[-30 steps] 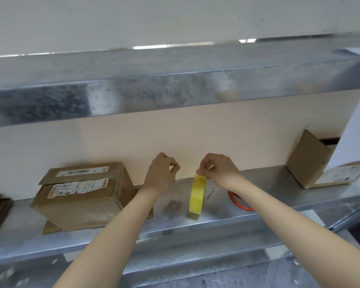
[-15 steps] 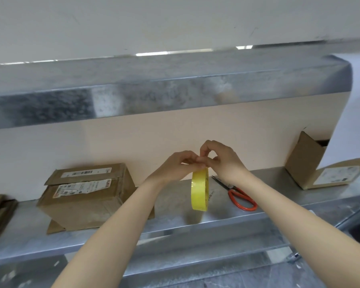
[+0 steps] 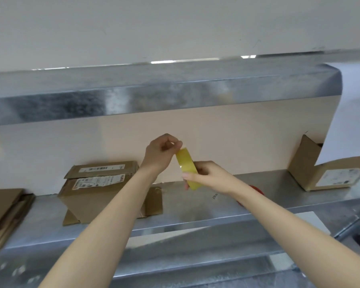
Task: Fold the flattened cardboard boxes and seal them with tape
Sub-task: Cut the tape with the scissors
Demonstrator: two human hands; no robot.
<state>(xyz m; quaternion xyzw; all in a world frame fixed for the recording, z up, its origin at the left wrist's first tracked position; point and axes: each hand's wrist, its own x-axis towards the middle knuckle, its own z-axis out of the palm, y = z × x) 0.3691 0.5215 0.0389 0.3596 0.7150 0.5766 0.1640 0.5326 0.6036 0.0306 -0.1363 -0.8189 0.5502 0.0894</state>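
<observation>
I hold a yellow tape roll (image 3: 188, 167) in the air above the metal shelf (image 3: 195, 206). My right hand (image 3: 208, 176) grips the roll's lower part with curled fingers. My left hand (image 3: 161, 153) pinches the tape at the roll's upper edge. A folded cardboard box (image 3: 96, 190) with white labels stands on the shelf to the left of my arms, with its top flaps slightly raised and a bottom flap sticking out.
Flattened cardboard (image 3: 4, 208) is stacked at the far left. Another box (image 3: 328, 171) with an open flap stands at the right end of the shelf. Red scissors (image 3: 256, 190) lie on the shelf behind my right forearm. A metal shelf (image 3: 154, 94) overhangs above.
The roll was lifted off the shelf. My right hand moved down to grip the roll's lower part, and my left hand came over and now pinches the tape at the top.
</observation>
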